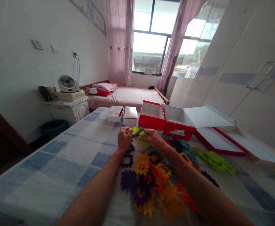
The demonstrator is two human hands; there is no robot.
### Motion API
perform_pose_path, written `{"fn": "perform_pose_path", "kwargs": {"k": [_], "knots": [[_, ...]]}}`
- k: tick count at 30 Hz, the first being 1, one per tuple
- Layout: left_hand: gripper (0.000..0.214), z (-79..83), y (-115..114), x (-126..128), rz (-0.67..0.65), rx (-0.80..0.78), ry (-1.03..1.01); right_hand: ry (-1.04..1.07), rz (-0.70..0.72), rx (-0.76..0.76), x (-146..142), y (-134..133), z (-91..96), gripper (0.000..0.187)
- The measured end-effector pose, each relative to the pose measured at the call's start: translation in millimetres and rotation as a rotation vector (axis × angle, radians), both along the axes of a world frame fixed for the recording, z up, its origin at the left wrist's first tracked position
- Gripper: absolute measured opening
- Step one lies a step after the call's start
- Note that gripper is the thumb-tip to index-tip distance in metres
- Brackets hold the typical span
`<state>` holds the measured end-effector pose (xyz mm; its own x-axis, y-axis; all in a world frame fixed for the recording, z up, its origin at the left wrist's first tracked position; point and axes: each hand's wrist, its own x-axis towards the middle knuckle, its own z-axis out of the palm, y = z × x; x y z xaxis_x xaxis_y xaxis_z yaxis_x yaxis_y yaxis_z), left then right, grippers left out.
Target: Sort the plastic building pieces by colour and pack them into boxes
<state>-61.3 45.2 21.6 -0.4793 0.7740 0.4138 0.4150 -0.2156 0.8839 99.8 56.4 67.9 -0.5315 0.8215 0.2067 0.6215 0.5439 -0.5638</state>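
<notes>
My left hand (pixel 125 138) is closed at the far side of a pile of plastic interlocking tiles; whatever its fingers may hold is hidden. Just right of it lies a bright yellow tile (pixel 135 130). My right hand (pixel 153 138) pinches a yellow-green interlocking tile (pixel 143 134) at the pile's far edge. Below both hands spread notched tiles, among them an orange window-shaped tile (pixel 142 164), a dark purple square tile (pixel 128 180) and red pieces (pixel 158 175). Green tiles (pixel 216 160) form a separate row on the right.
Beyond my hands stand two small white boxes (pixel 130 115) and open red boxes (pixel 152 122). Box lids (pixel 219 139) lie to the right. A checked cloth (pixel 64 157) covers the table. Farther back are a bed (pixel 134 94), a fan (pixel 68 83) and a wardrobe (pixel 240 103).
</notes>
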Motion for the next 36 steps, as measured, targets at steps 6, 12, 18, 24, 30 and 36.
{"fn": "perform_pose_path", "kwargs": {"k": [6, 12, 18, 24, 30, 36], "knots": [[0.023, 10.7, -7.8, 3.2, -0.163, 0.099, 0.013, 0.242, 0.044, 0.142, -12.4, -3.7, -0.1, 0.006], [0.029, 11.6, -11.7, 6.2, -0.373, 0.07, -0.011, 0.261, -0.073, 0.212, 7.7, -23.4, 10.4, 0.014], [0.03, 4.4, -9.2, 3.8, -0.251, 0.092, 0.127, 0.115, -0.484, 0.347, 118.3, -36.2, 27.1, 0.037], [0.033, 4.3, -8.7, 1.5, -0.173, 0.098, 0.196, -0.395, -0.646, 0.482, 205.9, -27.4, 16.1, 0.034], [0.033, 2.7, -7.2, -1.4, -0.135, 0.08, 0.237, -0.639, -0.532, 0.241, 225.2, -20.1, -15.1, 0.035], [0.032, 2.8, -7.5, -0.3, -0.12, 0.075, 0.257, -0.51, -0.484, 0.323, 214.5, -40.9, -5.4, 0.045]]}}
